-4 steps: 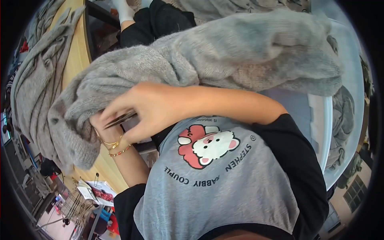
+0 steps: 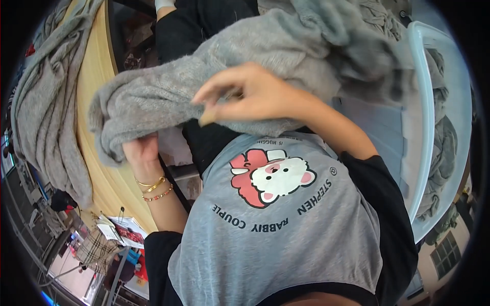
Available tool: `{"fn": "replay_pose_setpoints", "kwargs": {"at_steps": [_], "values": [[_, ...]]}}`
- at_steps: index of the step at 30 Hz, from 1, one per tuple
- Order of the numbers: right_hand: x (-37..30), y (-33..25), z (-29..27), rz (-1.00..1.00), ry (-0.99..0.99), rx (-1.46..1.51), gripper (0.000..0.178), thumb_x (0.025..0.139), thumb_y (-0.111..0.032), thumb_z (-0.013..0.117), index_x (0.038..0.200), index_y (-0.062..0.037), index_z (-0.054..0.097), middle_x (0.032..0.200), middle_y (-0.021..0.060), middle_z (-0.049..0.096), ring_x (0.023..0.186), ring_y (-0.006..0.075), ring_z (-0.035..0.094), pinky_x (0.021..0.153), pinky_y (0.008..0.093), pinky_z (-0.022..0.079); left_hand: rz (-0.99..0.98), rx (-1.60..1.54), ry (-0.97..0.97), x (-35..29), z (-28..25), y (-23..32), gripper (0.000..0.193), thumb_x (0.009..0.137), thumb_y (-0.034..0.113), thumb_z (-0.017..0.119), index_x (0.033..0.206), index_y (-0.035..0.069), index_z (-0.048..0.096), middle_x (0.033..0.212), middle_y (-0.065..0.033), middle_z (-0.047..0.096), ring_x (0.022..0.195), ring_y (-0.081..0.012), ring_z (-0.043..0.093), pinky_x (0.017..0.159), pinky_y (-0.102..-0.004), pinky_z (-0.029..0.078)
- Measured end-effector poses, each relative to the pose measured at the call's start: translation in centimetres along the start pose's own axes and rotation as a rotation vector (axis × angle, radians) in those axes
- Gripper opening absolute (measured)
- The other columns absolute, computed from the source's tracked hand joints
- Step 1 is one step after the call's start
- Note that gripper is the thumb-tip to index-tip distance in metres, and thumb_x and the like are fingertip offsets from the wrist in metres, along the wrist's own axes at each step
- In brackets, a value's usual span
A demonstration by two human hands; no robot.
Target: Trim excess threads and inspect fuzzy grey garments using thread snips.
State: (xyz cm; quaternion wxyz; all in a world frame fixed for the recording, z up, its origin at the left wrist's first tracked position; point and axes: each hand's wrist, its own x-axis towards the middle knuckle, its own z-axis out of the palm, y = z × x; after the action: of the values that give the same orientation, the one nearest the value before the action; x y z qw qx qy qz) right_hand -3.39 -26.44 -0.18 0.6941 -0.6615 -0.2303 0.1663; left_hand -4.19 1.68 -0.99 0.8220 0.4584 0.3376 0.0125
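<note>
A long, fuzzy grey knit garment [image 2: 168,84] stretches across my lap, from the table edge toward the clear plastic bin. Its far right end is blurred by motion. At its left end my left hand [image 2: 143,149] holds it from below, with the fingers hidden in the folds. My right hand [image 2: 250,97] hovers over the middle of the knit, smeared by movement, its fingers curled toward the thumb. Something dark [image 2: 234,95] shows in the gap of that hand; it appears to be the thin, dark pointed tool seen a moment earlier, though its shape is unclear now.
On the left a light wooden table [image 2: 102,102] carries another grey knit piece [image 2: 48,117]. Papers and a clipboard [image 2: 122,230] lie at its near end. To my right stands the clear bin [image 2: 426,132] with more grey knits [image 2: 441,143] beside its wall.
My right hand has moved away from my left wrist, to the right over the garment. The garment's left end has drawn in from the table, uncovering more wood, and its right end has shifted.
</note>
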Motion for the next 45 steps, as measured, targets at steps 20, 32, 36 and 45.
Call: {"fn": "replay_pose_setpoints", "kwargs": {"at_steps": [20, 32, 36, 45], "values": [[-6.1, 4.7, -7.3, 0.267, 0.554, 0.478, 0.037, 0.096, -0.017, 0.045, 0.125, 0.0027, 0.055, 0.091, 0.0049, 0.059, 0.049, 0.0007, 0.039, 0.040, 0.0146, 0.024, 0.897, 1.143, -1.133, -0.6, 18.3, -7.4, 0.032, 0.097, 0.013, 0.052, 0.129, 0.011, 0.055, 0.125, -0.0169, 0.059, 0.124, -0.0288, 0.050, 0.106, -0.0378, 0.034], [-7.6, 3.6, -8.9, 0.486, 0.573, 0.037, 0.033, 0.087, -0.016, 0.060, 0.118, -0.0042, 0.064, 0.053, -0.0050, 0.050, 0.043, -0.0003, 0.040, 0.042, 0.0180, 0.020, 1.035, 1.292, -1.106, 2.5, 14.0, -11.6, 0.031, 0.088, 0.010, 0.058, 0.119, 0.009, 0.060, 0.126, -0.0091, 0.058, 0.126, -0.0300, 0.048, 0.108, -0.0503, 0.033], [-6.9, 3.5, -7.9, 0.427, 0.622, 0.125, 0.037, 0.083, -0.007, 0.065, 0.120, -0.0030, 0.063, 0.083, 0.0020, 0.068, 0.046, 0.0004, 0.045, 0.041, 0.0167, 0.028, 0.971, 1.240, -1.087, 1.5, 14.7, -11.4, 0.024, 0.087, 0.010, 0.060, 0.110, 0.007, 0.064, 0.114, -0.0102, 0.062, 0.112, -0.0299, 0.055, 0.101, -0.0436, 0.039], [-7.1, 4.9, -8.3, 0.350, 0.635, 0.436, 0.035, 0.084, 0.000, 0.064, 0.119, 0.0021, 0.061, 0.100, 0.0049, 0.069, 0.045, 0.0012, 0.043, 0.041, 0.0148, 0.030, 0.641, 0.920, -1.062, 0.3, 15.2, -11.3, 0.029, 0.081, 0.008, 0.068, 0.109, 0.004, 0.066, 0.102, -0.0104, 0.065, 0.095, -0.0225, 0.062, 0.082, -0.0309, 0.048]]}}
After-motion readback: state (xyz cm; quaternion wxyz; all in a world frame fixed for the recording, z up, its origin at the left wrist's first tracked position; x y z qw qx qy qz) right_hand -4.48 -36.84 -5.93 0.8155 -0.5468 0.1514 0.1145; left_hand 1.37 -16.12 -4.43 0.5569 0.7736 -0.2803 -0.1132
